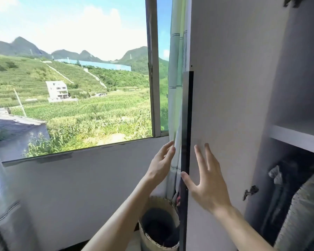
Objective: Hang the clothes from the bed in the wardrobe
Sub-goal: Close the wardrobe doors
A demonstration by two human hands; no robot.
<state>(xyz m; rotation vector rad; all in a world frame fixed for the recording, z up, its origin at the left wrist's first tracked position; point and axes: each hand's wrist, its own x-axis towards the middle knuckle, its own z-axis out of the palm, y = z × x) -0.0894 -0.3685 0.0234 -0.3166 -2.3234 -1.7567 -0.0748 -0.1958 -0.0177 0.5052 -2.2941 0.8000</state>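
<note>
Daylight is pouring through a wide window [153, 78] that is looking out on green terraced fields, a white house and hazy hills. Below the sill a plain pale wall [71, 187] is running across the room, and a light checked curtain [177, 69] is hanging bunched in the corner between the window frame and the wardrobe [279, 87]. The wardrobe is standing at the right of the room with its pale wardrobe door [230, 87] swung out toward the window, a dark strip [188, 115] running down the door's free edge. The person's right hand [207, 182] is reaching up to the door's inner face, fingers straight and spread, gripping nothing, its thumb [184, 175] lying at the dark strip. The left hand [160, 161] is lifting beside the curtain, fingers straight and loose, their tips just at the fabric. Inside the wardrobe a white shelf [297, 136] is crossing above dark and grey clothes [301, 211] that are hanging low at the right, with a metal hinge [250, 192] showing on the side panel. On the floor under the curtain a woven basket [147, 240] is sitting with something dark inside
</note>
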